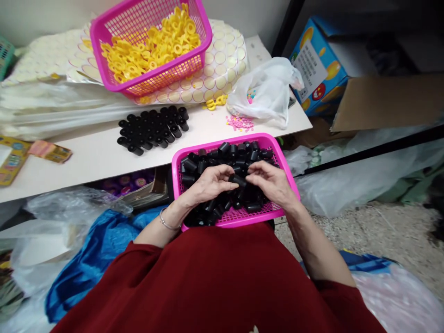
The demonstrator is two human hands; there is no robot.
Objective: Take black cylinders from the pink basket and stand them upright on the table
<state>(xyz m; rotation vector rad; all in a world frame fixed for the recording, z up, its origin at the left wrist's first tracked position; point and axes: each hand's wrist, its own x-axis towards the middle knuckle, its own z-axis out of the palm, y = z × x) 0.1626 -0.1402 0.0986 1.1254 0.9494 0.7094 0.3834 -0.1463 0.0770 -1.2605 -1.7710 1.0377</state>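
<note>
Black cylinders (189, 165): heaped loosely in the lower pink basket; short, tubular and smooth, with a slight gloss.
Left edge: a teal basket (4, 58) is only partly seen; nearer, a yellow printed carton (12, 163) is laid on the tabletop.
White tabletop (85, 162): smooth and pale, set along a light wall.
Circle-printed sheeting (62, 51): stacked along the back, glossy, patterned with cream discs outlined in red.
Blue sack (93, 259): crumpled below the tabletop, beside clear plastic bags (76, 208).
Standing cylinders (152, 127): ranged upright in close rows on the tabletop, also black.
Upper pink basket (166, 74): rested on the sheeting, mesh-walled, partly filled with yellow ringed pieces (156, 46).
Left hand (215, 182): 1 black cylinder (239, 180) is gripped between thumb and fingers, above the heap.
Lower pink basket (287, 167): placed between the tabletop edge and a dark red garment (229, 277).
Right hand (268, 181): fingers are curled toward the thumb, just beside the gripped cylinder; whether anything is held cannot be told.
White plastic bag (267, 92): crumpled, translucent, with tiny pink beads (240, 122) scattered in front.
Blue carton (312, 69): left open, brown-flapped; speckled floor (364, 226) is seen lower down.
</note>
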